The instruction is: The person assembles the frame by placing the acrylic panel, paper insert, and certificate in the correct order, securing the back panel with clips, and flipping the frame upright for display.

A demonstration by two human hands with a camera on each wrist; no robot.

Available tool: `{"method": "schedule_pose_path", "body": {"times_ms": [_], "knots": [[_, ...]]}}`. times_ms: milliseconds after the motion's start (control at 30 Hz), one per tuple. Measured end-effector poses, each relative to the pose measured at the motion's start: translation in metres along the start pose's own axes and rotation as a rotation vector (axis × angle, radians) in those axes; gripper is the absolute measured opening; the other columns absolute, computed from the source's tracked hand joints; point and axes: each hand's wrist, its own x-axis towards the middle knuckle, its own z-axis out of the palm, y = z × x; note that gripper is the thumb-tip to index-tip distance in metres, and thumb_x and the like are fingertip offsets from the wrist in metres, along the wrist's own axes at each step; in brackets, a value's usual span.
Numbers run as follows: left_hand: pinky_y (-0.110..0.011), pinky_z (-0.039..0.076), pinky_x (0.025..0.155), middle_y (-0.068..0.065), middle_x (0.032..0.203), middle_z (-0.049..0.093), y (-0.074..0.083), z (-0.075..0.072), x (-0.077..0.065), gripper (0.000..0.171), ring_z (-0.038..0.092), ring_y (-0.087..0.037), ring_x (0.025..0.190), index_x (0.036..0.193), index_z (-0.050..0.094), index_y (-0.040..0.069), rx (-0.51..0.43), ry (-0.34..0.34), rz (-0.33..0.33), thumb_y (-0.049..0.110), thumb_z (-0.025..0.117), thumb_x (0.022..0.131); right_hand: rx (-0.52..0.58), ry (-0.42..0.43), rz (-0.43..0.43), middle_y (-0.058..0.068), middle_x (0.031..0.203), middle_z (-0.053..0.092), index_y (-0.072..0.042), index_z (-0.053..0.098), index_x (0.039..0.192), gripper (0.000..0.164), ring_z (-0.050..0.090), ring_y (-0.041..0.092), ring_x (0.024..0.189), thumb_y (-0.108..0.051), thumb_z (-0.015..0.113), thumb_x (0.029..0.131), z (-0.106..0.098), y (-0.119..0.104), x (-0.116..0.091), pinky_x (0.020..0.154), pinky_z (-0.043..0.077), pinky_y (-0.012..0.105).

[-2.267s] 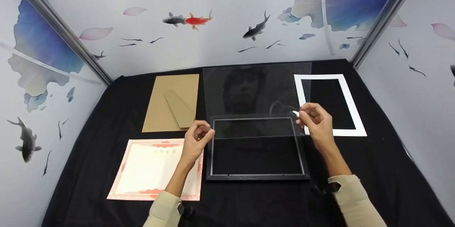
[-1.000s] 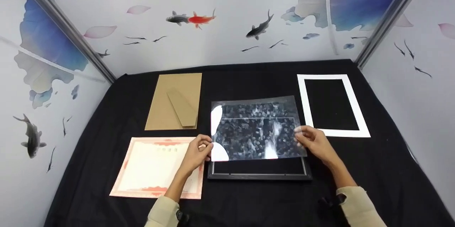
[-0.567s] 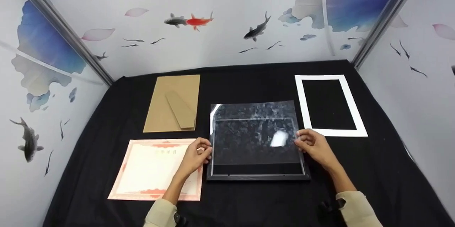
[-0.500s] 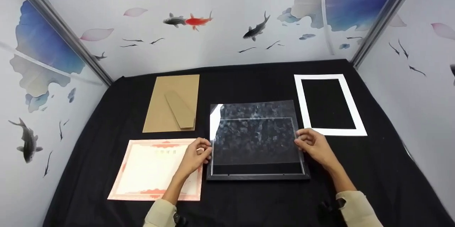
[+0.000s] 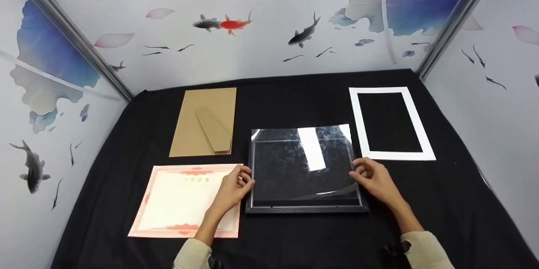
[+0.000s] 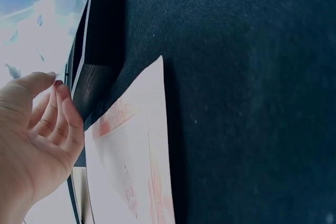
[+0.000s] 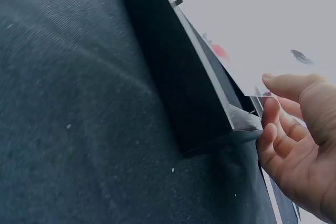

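Over the black picture frame (image 5: 306,209) lies a clear plastic sheet (image 5: 282,159) with bright reflections, its far edge past the frame's far side and its near edge bowed. My left hand (image 5: 232,187) pinches the sheet's left edge between thumb and fingertips; the left wrist view shows that edge at the thumb tip, above the frame's corner. On the opposite side my right hand (image 5: 376,178) pinches the right edge, and in the right wrist view the sheet (image 7: 252,40) mirrors the wall pattern. Beneath my left wrist is a certificate (image 5: 181,201) with a pink border.
A brown backing board (image 5: 183,130) with a stand leg lies at the far left. The white mat (image 5: 427,151) with a rectangular opening lies at the far right. Black cloth (image 5: 303,243) covers the table, and printed wall panels (image 5: 269,50) enclose it on three sides.
Both hands have brought the clear sheet down and toward the near side, over the frame. Since half a second ago it has shifted slightly nearer and its near edge has bent.
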Motion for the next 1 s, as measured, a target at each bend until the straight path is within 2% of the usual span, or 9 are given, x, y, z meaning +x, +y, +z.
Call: {"method": "schedule_pose_path", "body": {"times_ms": [67, 267, 433, 633, 1000], "knots": [[-0.026, 0.051, 0.064, -0.002, 0.084, 0.065, 0.001, 0.001, 0.001, 0.024, 0.062, -0.018, 0.069, 0.109, 0.059, -0.003, 0.043, -0.005, 0.018, -0.001, 0.073, 0.090, -0.045, 0.002, -0.004, 0.013, 0.076, 0.064, 0.014, 0.064, 0.105, 0.023, 0.056, 0.017, 0.060, 0.013, 0.075, 0.084, 0.000, 0.000, -0.002, 0.055, 0.045, 0.020], [-0.032, 0.054, 0.064, 0.000, 0.083, 0.065, 0.004, 0.000, 0.000, 0.024, 0.062, -0.015, 0.069, 0.108, 0.059, -0.003, 0.094, -0.029, 0.052, -0.001, 0.075, 0.089, -0.141, 0.000, 0.004, -0.001, 0.078, 0.064, 0.003, 0.069, 0.107, 0.025, 0.058, 0.014, 0.063, 0.002, 0.081, 0.085, -0.004, 0.031, -0.008, 0.058, 0.046, 0.021], [-0.027, 0.052, 0.063, 0.001, 0.083, 0.065, 0.004, -0.001, -0.005, 0.024, 0.062, -0.013, 0.068, 0.108, 0.060, -0.002, 0.110, -0.058, 0.033, 0.001, 0.075, 0.090, -0.203, -0.008, -0.011, -0.006, 0.077, 0.061, 0.002, 0.070, 0.105, 0.025, 0.058, 0.010, 0.062, -0.001, 0.083, 0.083, -0.004, 0.030, -0.013, 0.057, 0.047, 0.024], [-0.027, 0.051, 0.061, 0.001, 0.082, 0.065, 0.002, 0.000, -0.008, 0.023, 0.061, -0.012, 0.066, 0.108, 0.060, -0.002, 0.135, -0.063, 0.041, 0.002, 0.075, 0.090, -0.263, 0.009, -0.031, -0.006, 0.077, 0.058, 0.005, 0.069, 0.106, 0.029, 0.056, 0.009, 0.061, 0.002, 0.084, 0.081, -0.001, 0.027, -0.016, 0.055, 0.047, 0.026], [-0.028, 0.051, 0.062, 0.003, 0.080, 0.065, 0.009, 0.002, -0.008, 0.025, 0.061, -0.011, 0.066, 0.109, 0.062, -0.002, 0.199, -0.064, 0.019, 0.004, 0.076, 0.090, -0.278, 0.014, -0.013, -0.006, 0.079, 0.056, 0.007, 0.066, 0.112, 0.037, 0.055, 0.010, 0.063, 0.003, 0.084, 0.080, -0.001, 0.024, -0.018, 0.058, 0.047, 0.027]]}}
